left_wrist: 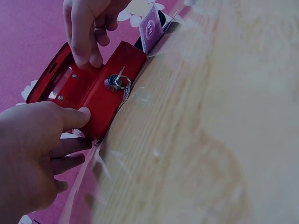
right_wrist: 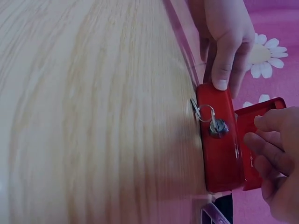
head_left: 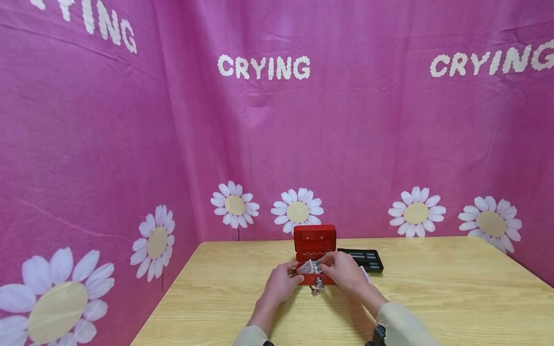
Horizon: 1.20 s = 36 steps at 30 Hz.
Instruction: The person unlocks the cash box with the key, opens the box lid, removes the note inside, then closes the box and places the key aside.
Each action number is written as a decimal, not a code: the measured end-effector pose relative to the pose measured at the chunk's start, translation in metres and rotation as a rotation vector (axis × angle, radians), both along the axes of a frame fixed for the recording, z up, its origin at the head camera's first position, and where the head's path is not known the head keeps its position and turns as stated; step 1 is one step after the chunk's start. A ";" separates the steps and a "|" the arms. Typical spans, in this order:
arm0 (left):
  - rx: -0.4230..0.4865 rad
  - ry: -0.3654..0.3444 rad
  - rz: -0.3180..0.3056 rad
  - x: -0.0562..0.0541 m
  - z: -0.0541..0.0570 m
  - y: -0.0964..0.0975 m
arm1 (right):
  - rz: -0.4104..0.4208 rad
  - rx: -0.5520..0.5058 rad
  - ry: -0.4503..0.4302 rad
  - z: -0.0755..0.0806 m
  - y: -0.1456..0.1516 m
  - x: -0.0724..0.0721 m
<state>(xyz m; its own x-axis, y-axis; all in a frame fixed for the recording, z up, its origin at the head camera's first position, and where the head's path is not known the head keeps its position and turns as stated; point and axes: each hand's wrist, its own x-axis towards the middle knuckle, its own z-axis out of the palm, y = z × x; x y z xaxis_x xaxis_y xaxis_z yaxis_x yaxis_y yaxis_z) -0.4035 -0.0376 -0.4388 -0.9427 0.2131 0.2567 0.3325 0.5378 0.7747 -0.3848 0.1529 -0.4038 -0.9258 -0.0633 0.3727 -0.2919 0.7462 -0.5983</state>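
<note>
A small red cash box (head_left: pixel 309 279) stands on the table with its lid (head_left: pixel 315 238) raised at the back. Several paper notes (head_left: pixel 306 267) lie inside, some sticking up. My left hand (head_left: pixel 281 284) holds the box's left end, thumb on the front top edge and fingers along the side. Over the right part of the box, my right hand (head_left: pixel 345 272) has its bent fingertips down at the notes; whether they pinch one is hidden. Keys on a ring (right_wrist: pixel 205 112) hang from the lock (right_wrist: pixel 218 128) on the box's front.
A black tray (head_left: pixel 375 262) with dark compartments sits behind and right of the box. Beside the box's right end, a purple printed note (left_wrist: pixel 150 30) stands out at a slant. The pale wooden table (head_left: pixel 454 288) meets a pink curtain (head_left: pixel 355 144) at its back and left.
</note>
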 end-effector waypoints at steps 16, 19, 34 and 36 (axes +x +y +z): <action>0.003 0.005 0.005 0.000 -0.001 -0.001 | -0.020 -0.026 -0.025 -0.009 -0.016 -0.013; 0.002 0.019 -0.001 -0.001 -0.001 -0.001 | -0.026 -0.003 -0.008 -0.012 -0.018 -0.015; -0.001 0.017 0.002 0.000 0.000 0.001 | -0.041 0.001 -0.030 -0.016 -0.020 -0.019; 0.003 0.011 0.002 0.000 0.001 0.001 | -0.039 -0.015 -0.036 -0.016 -0.020 -0.019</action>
<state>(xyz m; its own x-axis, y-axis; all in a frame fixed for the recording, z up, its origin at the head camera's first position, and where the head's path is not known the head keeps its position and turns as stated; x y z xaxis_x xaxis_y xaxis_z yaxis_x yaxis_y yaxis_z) -0.4034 -0.0370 -0.4382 -0.9402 0.2106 0.2676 0.3400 0.5362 0.7725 -0.4038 0.1324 -0.4193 -0.9404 -0.0218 0.3394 -0.2408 0.7475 -0.6191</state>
